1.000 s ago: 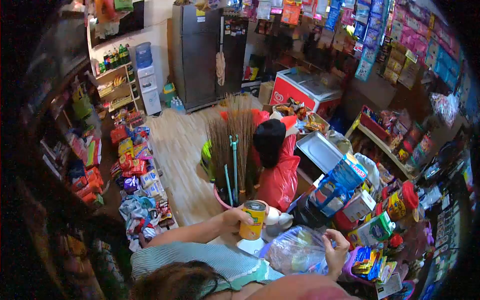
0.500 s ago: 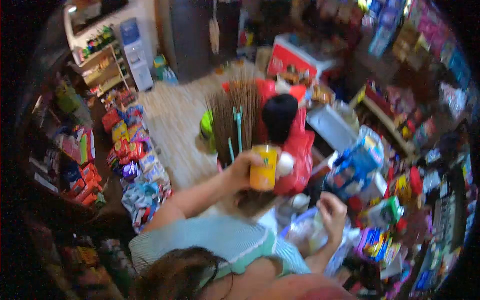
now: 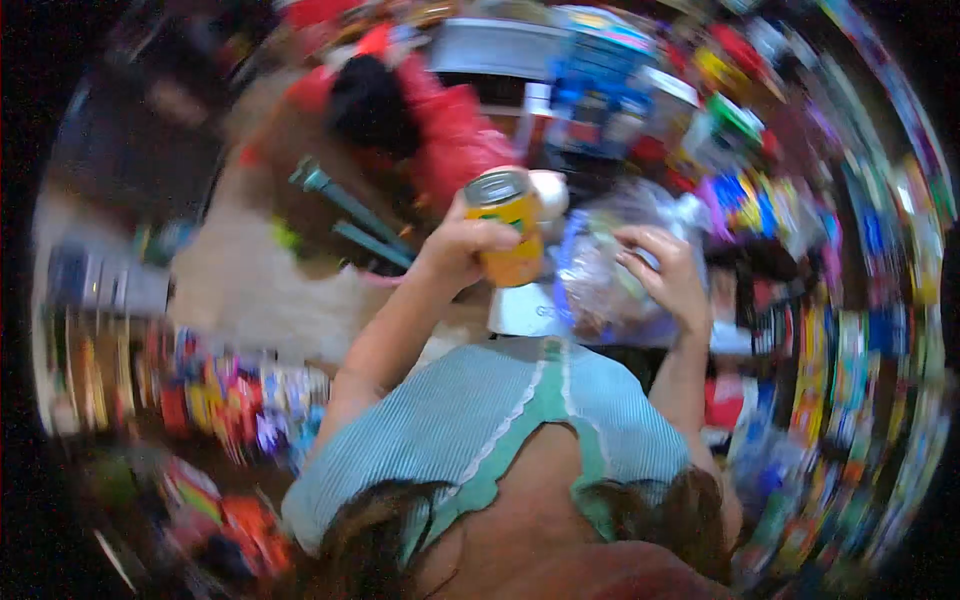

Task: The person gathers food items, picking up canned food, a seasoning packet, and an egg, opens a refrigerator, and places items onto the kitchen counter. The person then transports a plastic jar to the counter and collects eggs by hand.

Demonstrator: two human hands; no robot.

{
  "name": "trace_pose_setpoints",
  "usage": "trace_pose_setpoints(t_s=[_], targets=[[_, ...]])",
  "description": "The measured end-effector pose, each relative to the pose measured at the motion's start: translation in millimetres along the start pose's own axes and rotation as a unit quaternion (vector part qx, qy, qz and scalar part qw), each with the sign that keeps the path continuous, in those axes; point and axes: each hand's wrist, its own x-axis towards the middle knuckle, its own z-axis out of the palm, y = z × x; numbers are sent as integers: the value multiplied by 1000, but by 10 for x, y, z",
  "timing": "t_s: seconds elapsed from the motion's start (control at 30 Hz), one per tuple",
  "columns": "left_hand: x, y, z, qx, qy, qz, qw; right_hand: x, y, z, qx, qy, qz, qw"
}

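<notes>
Item, left hand [image 3: 455, 245]: yours, closed around a yellow can [image 3: 512, 240], thumb laid across the front, the other fingers hidden behind it. The can was raised in front of your chest, slightly tilted, its silvery top facing up and a green marking on its side.

Item, white rounded object [image 3: 549, 195]: just beside the can, on the side toward your right hand; whether your hidden fingers touched it could not be told.

Item, right hand [image 3: 672, 275]: yours, poised at a clear plastic bag [image 3: 600, 290], fingers bent and a narrow gap between thumb and forefinger. Whether they pinched any film could not be told.

Item, white surface [image 3: 515, 312]: below the can, partly lettered, next to the bag's violet-blue edge.

Item, striped top [image 3: 420, 410]: worn by you, pale blue with green trim.

Beyond your hands, blurred: a red plastic bag [image 3: 460, 145] beside a black object [image 3: 372, 105]; teal rods [image 3: 360, 210], slanting; a grey tray [image 3: 500, 48]; a blue pack [image 3: 600, 65] near it; a green-and-white carton [image 3: 735, 118]; and colourful packets [image 3: 745, 205], to the right of your right hand.
</notes>
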Motion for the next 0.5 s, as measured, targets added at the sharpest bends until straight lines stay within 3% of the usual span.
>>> trace_pose_setpoints(t_s=[0.2,0.5], targets=[[397,-560,187,-2,-134,-49,990,-600,39,-152,-111,66,6,992],[714,-1179,602,-18,-218,-167,961,-1875,-377,-901,-199,112,188,955]])
